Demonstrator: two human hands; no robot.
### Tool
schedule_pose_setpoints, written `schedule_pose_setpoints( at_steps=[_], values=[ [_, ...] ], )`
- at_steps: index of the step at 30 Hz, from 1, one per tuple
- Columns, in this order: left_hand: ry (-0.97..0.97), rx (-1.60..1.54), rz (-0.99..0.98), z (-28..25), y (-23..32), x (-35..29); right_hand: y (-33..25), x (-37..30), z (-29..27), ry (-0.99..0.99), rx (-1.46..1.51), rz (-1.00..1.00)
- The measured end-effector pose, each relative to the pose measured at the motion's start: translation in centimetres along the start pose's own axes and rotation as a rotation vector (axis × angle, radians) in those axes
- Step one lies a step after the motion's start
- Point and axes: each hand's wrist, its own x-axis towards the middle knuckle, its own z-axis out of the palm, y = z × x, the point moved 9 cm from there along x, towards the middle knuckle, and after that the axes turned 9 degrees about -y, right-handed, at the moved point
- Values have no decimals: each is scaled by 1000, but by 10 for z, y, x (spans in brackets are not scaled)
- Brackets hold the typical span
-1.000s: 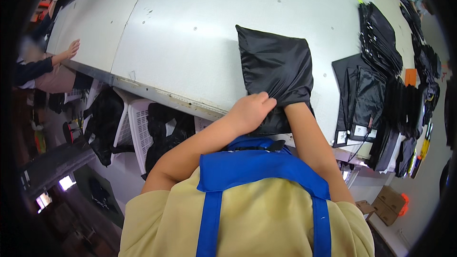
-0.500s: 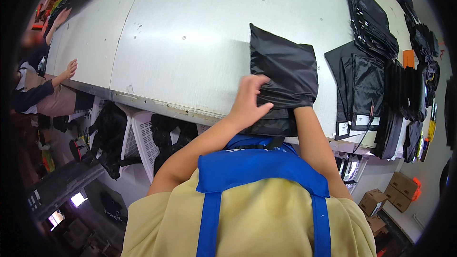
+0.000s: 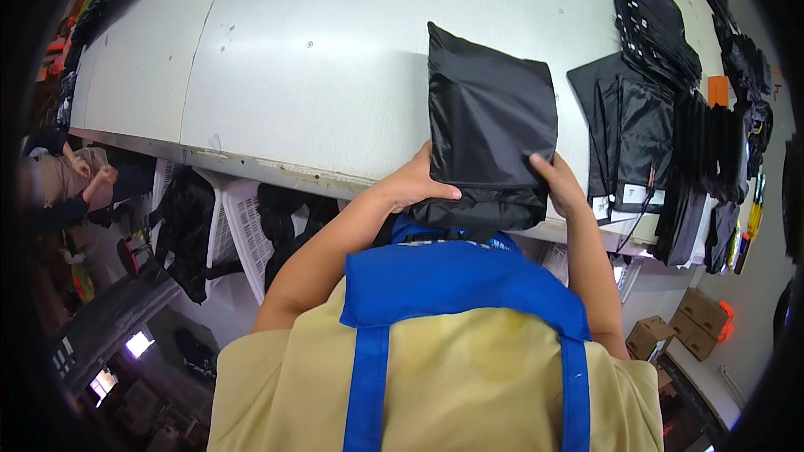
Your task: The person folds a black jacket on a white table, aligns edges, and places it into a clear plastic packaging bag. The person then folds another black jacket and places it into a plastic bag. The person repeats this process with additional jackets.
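Note:
A black, shiny fabric pouch (image 3: 492,113) lies near the table's front edge, with a folded lower part toward my body. My left hand (image 3: 414,182) grips its lower left side, thumb on top and fingers out of sight behind the edge. On the lower right side, my right hand (image 3: 559,187) holds it the same way, thumb pressed on the fabric. What, if anything, is inside the pouch cannot be seen.
The pale table (image 3: 310,100) has a worn metal front edge. To the right are flat black pouches with white tags (image 3: 641,134) and more black stacks (image 3: 657,29). White crates (image 3: 245,226) with black fabric stand below at left. Another person's hands (image 3: 94,177) show at far left.
My right hand has come out from inside or under the pouch and now grips its right side. My left hand has moved down to the left edge. The other person's hands have left the table.

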Motion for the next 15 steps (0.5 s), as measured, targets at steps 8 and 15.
schedule_pose_setpoints(
  at_steps=[8,15],
  values=[
    [33,128,13,13,-25,-33,26,-33,22,24,-126,-58],
    [68,253,53,20,3,-42,27,-72,9,371,-287,-162]
  ],
)
